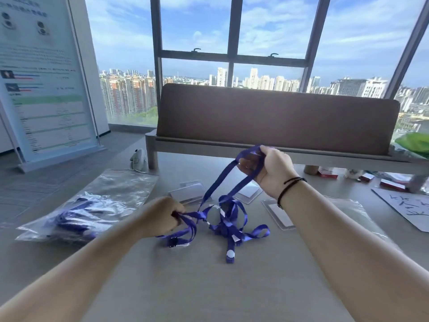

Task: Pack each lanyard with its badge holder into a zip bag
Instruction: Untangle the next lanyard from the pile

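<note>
A tangle of blue lanyards (228,223) lies on the grey table (197,287) in front of me. My right hand (272,169) is raised above the table and grips the looped end of one lanyard strap, which hangs down to the tangle. My left hand (162,214) pinches other straps at the tangle's left side, low over the table. Clear badge holders lie behind the tangle: one (189,192) at the middle, one (249,194) under my right hand, one (279,214) beside my right forearm. A zip bag (76,217) at the left holds blue lanyards.
An empty clear bag (130,184) lies behind the filled one, and more clear plastic (352,212) lies at the right. A brown sofa back (276,117) stands beyond the table. A white sheet with writing (408,205) and small red boxes (327,174) sit far right.
</note>
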